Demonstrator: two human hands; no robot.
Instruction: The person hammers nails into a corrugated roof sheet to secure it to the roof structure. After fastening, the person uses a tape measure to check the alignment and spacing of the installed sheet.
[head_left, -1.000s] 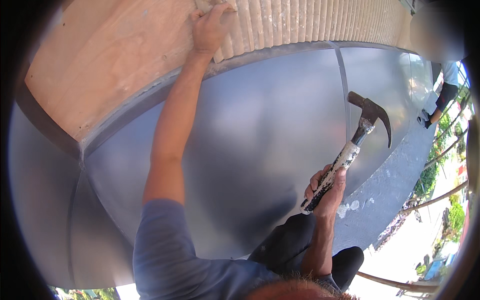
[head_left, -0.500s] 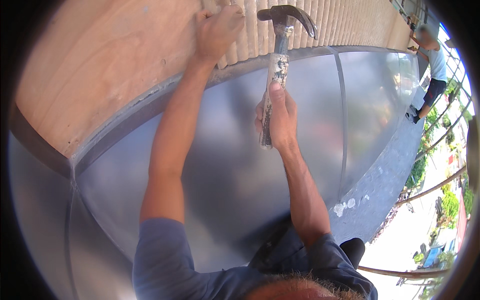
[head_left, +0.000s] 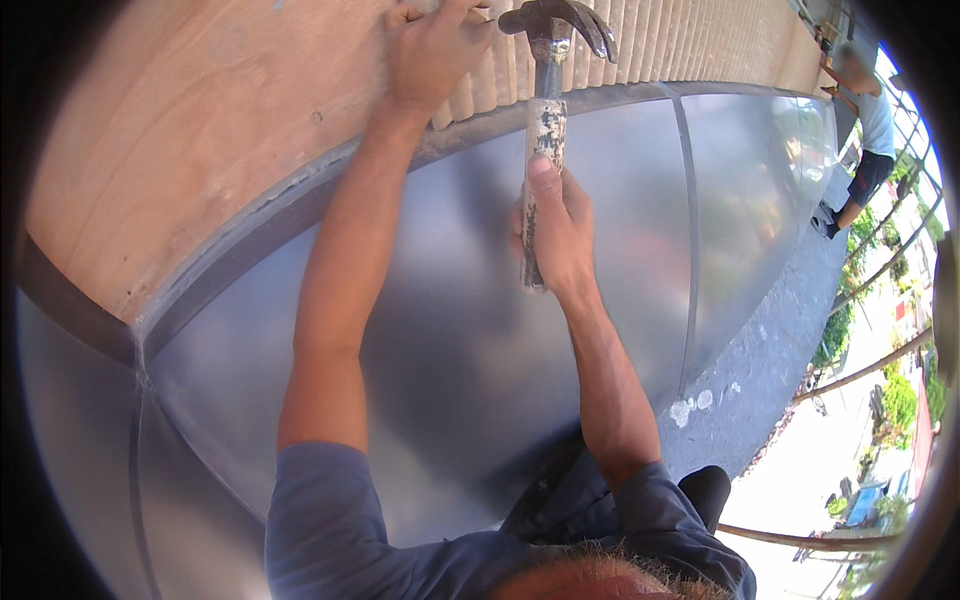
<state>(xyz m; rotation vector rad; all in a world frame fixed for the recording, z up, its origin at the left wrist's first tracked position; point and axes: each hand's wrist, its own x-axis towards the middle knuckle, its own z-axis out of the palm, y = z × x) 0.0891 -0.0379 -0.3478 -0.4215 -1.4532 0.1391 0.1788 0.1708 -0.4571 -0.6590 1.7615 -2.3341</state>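
Observation:
My left hand (head_left: 430, 55) is closed at the left end of the ribbed wooden strips (head_left: 620, 45), beside smooth plywood (head_left: 180, 130). What its fingers pinch is too small to make out. My right hand (head_left: 555, 230) grips the worn white-painted handle of a claw hammer (head_left: 550, 80), held upright with its head just right of my left fingers and in front of the strips. Below the wood runs a narrow ledge (head_left: 250, 230), with large dull metal sheets (head_left: 480, 370) under it.
At the right, a co-worker (head_left: 868, 140) in a pale top and dark shorts is at the same wood face, on a grey strip of surface (head_left: 750, 380). Beyond the curved edge are poles (head_left: 870, 360), treetops and sunlit ground below. A seam (head_left: 150, 460) divides the metal at left.
My right hand has lifted the hammer from low at the right to up beside my left hand, most of this by half a second ago. My left hand stays at the strips.

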